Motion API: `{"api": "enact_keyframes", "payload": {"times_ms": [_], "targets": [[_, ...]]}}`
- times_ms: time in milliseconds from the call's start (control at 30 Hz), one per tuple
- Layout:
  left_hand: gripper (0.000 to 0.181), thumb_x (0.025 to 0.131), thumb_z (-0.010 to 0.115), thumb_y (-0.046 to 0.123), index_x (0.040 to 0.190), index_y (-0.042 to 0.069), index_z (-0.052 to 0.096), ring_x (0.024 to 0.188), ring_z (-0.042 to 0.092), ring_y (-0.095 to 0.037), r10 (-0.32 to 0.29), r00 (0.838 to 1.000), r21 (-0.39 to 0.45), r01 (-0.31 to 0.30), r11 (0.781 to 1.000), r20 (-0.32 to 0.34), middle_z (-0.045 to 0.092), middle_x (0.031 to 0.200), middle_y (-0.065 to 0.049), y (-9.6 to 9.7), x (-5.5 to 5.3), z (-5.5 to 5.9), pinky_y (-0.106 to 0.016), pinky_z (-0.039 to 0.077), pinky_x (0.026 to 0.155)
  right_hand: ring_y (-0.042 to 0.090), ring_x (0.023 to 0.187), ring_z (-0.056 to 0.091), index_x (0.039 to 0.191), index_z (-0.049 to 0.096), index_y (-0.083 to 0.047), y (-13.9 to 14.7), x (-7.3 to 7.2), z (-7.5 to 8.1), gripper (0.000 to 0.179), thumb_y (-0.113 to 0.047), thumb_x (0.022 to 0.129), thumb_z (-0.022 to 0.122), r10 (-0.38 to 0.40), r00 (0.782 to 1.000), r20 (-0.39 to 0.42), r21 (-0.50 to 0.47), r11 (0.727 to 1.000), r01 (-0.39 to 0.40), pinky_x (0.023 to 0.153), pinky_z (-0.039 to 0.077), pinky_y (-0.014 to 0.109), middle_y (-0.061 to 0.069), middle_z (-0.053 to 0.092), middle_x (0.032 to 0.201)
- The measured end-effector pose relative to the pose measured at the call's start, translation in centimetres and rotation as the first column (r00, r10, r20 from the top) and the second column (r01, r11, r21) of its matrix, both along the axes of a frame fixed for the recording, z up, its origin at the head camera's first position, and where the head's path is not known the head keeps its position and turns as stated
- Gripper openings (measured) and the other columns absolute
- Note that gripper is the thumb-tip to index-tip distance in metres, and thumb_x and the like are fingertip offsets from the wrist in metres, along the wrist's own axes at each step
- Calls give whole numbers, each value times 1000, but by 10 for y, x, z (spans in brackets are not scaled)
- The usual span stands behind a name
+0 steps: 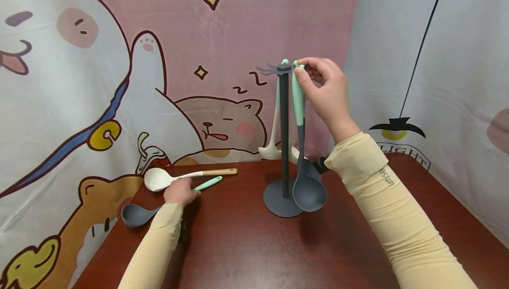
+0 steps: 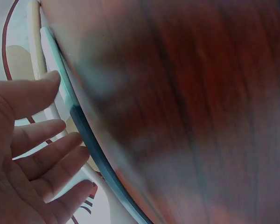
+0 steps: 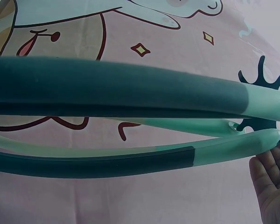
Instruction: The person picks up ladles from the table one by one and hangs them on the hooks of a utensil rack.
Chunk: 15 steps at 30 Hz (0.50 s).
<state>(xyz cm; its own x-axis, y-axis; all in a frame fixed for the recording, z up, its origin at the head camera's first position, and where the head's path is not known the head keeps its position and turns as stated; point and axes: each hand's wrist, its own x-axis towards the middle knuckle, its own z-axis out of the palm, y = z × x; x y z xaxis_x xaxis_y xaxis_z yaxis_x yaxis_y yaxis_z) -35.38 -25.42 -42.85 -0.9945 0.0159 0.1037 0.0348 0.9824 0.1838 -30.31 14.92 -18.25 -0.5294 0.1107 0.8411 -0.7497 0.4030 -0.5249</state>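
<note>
My right hand (image 1: 326,85) pinches the top of a grey ladle (image 1: 310,195) with a mint handle, right at the hooks of a dark utensil stand (image 1: 284,134). Its bowl hangs down in front of the stand's round base. In the right wrist view that hand (image 3: 274,186) shows at the right edge, beside the mint handle ends. Over on the left, my left hand (image 1: 180,192) is at another grey ladle (image 1: 136,215) with a mint handle, lying on the table. The left wrist view shows its fingers loosely extended alongside that handle (image 2: 60,65), not wrapped round it.
A white ladle (image 1: 158,179) with a wooden handle lies just behind the left hand. Pale utensils (image 1: 271,151) hang behind the stand, and another grey bowl shows behind the front ladle. A printed cloth (image 1: 238,28) hangs along the back of the brown table (image 1: 238,245).
</note>
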Motion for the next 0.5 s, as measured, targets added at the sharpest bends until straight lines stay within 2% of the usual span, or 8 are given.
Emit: {"api": "enact_keyframes", "payload": {"times_ms": [233,500], "targets": [[20,76,81,17,83,6,66,79,63,-32,-4,1000,21,4,1000,-1,66,81,-10,-4,-1,2,-50,51,68,10,88,57,115,70,3,0,-1,0,26,-13,95,65,1,1000,8,1,1000,-1,83,48,21,-3,58,100],[17,73,80,11,73,7,63,74,63,-31,-7,1000,41,7,999,-12,64,74,-9,-9,-5,-2,-48,51,66,9,88,57,115,71,0,2,-6,-2,25,-14,94,67,19,1000,-11,-9,1000,-19,82,48,21,-6,57,99]]}}
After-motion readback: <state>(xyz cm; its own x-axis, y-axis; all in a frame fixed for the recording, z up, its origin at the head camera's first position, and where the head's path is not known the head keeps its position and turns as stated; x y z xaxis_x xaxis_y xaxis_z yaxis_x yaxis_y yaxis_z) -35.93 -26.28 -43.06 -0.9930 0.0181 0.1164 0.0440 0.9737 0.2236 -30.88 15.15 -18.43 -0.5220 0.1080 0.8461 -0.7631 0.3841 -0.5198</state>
